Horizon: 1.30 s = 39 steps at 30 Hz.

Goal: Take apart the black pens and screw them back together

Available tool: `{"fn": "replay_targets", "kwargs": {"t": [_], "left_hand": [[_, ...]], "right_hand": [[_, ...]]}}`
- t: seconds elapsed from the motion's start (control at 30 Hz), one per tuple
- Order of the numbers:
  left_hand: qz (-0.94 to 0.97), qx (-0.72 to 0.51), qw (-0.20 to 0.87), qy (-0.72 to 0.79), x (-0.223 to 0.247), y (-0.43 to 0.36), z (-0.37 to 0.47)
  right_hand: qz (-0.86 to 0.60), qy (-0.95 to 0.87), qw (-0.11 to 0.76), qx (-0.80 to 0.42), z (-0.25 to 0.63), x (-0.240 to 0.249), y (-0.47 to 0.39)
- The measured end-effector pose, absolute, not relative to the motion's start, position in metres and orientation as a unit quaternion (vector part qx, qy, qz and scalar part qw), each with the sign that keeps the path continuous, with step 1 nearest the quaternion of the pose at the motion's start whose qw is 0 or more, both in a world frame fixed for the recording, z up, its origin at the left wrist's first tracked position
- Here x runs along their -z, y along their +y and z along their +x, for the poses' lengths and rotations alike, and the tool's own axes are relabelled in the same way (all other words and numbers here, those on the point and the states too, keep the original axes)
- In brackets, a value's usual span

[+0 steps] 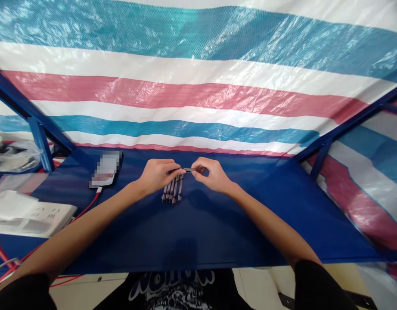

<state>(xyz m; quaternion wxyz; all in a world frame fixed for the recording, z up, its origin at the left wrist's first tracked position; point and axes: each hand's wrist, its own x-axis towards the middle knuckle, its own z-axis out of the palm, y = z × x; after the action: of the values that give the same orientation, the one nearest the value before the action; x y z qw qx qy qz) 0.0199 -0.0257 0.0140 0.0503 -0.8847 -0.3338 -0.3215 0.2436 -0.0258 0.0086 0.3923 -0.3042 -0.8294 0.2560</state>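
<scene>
Both hands meet over the blue tabletop point(192, 232), near its far side. Between their fingertips a slim dark pen point(188, 170) lies roughly level, with only its short middle stretch showing. My left hand point(158, 175) is closed, thumb and fingers pinching the left end. At the other end, my right hand point(214, 174) pinches with thumb and forefinger. Just below the left fingers, several slim pens point(172, 191) lie side by side on the table, their far ends partly hidden by that hand.
A phone point(105, 168) with a red cable point(88, 207) lies at the left. Nearer me is a white power strip point(53, 215). Blue frame bars point(40, 142) rise at the sides, and a striped plastic sheet point(192, 99) hangs behind the table.
</scene>
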Motion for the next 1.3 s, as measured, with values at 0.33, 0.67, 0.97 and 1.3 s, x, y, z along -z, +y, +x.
{"fn": "replay_targets", "kwargs": {"t": [0.33,0.67,0.97,1.3], "left_hand": [[-0.877,0.331,0.118,-0.328,-0.011,-0.025,0.019],[-0.881,0.316,0.114,-0.333,-0.009,-0.025,0.018],[-0.887,0.287,0.104,-0.347,-0.01,-0.025,0.018],[-0.89,0.239,0.008,-0.388,-0.015,-0.025,0.02]], "right_hand": [[-0.337,-0.787,0.409,-0.317,0.238,-0.001,-0.027],[-0.33,-0.785,0.396,-0.344,0.239,0.001,-0.026],[-0.345,-0.787,0.363,-0.359,0.237,0.002,-0.027],[-0.359,-0.765,0.373,-0.383,0.239,0.001,-0.025]]}}
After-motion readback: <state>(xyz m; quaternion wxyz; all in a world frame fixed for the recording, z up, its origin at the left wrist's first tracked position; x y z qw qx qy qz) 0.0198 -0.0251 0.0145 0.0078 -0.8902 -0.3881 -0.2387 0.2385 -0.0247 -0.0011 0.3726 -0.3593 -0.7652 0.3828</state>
